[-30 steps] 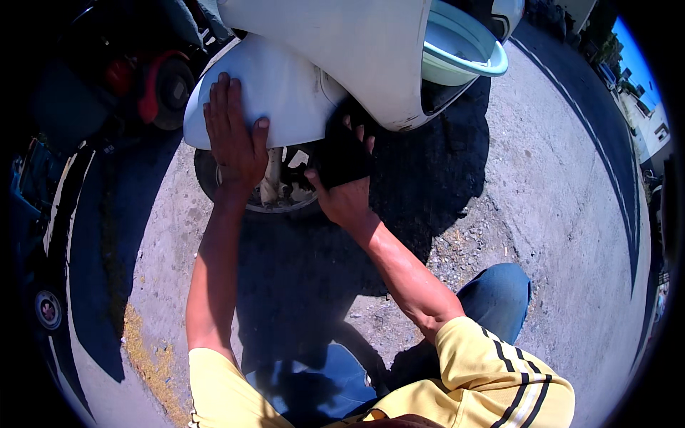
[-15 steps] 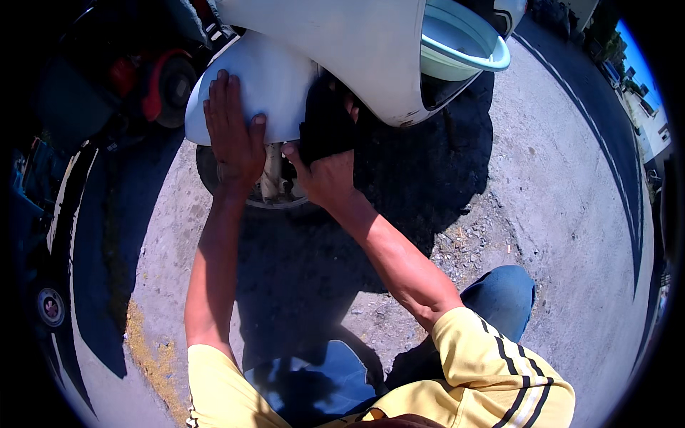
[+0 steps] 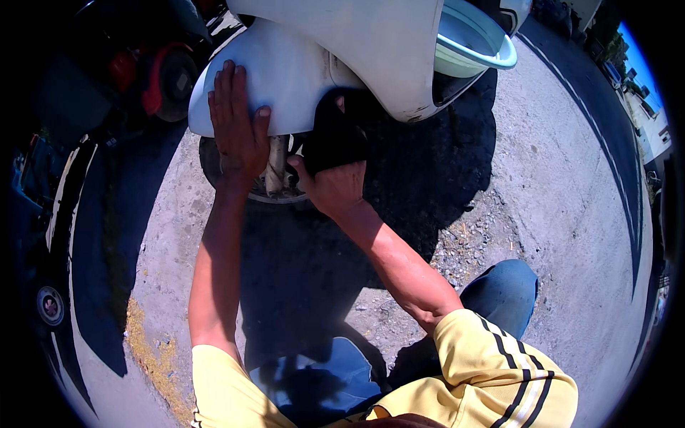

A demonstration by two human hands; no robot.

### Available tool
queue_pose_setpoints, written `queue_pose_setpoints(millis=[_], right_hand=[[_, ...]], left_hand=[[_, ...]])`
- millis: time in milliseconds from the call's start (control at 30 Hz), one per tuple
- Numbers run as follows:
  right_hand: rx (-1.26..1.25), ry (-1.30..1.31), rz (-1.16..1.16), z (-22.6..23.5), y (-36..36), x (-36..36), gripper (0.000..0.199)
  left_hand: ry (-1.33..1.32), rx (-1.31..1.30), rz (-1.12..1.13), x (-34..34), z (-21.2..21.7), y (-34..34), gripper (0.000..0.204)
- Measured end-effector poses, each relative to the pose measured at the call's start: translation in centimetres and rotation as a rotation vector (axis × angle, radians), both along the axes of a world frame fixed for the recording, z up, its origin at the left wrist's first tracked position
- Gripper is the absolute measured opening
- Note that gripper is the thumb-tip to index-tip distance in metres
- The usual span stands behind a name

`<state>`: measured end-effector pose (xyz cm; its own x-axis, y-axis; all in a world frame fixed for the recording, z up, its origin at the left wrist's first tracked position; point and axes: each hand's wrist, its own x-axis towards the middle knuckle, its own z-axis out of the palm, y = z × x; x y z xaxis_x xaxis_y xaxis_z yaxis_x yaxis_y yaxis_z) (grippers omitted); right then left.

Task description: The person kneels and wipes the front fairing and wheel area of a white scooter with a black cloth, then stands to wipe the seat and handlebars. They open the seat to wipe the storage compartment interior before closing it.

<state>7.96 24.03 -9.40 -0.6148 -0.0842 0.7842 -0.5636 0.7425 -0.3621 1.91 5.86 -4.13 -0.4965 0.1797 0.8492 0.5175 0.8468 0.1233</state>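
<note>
A white curved fender (image 3: 285, 82) of a scooter stands in front of me, with a white body panel (image 3: 378, 50) above it to the right. My left hand (image 3: 239, 139) lies flat on the fender's near left side, fingers stretched out. At the fender's lower right edge is my right hand (image 3: 339, 185), its thumb apart. A black patch (image 3: 332, 139) covers most of its fingers; I cannot tell whether it is cloth or deep shadow. One fingertip shows above the patch. Below the fender, the front wheel (image 3: 211, 167) and a pale fork leg (image 3: 276, 167) are partly visible.
A pale green basin (image 3: 503, 58) rests in the scooter behind the panel. Other vehicles stand in shade at the left, one with a red part (image 3: 151, 93). Loose gravel (image 3: 464, 246) lies right of my arm, and my bent knee (image 3: 510, 292) is at the lower right.
The fender, panel and basin appear slightly higher and further right in view. My right hand and the black patch have shifted slightly down and right against the fender, showing more of its right part.
</note>
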Motion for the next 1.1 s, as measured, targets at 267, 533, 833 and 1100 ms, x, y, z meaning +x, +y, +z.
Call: queue_pose_setpoints(millis=[267, 533, 833, 1100], right_hand=[[-0.739, -0.172, 0.269, -2.3, 1.4, 4.5, 0.047], [-1.675, -0.142, 0.594, 2.2, 3.9, 6.2, 0.047], [-1.507, -0.128, 0.352, 0.6, 6.7, 7.4, 0.028], [-1.014, -0.331, 0.101, -1.6, 5.1, 9.4, 0.028]], left_hand=[[-0.012, 0.018, -0.004, 0.5, 0.2, -0.3, 0.069], [-0.392, -0.031, -0.62, 7.2, 1.3, 4.0, 0.079], [-0.848, 0.502, -0.573, 7.9, 1.8, 8.7, 0.03], [-0.399, 0.5, -0.324, 5.6, 6.8, 6.7, 0.019]])
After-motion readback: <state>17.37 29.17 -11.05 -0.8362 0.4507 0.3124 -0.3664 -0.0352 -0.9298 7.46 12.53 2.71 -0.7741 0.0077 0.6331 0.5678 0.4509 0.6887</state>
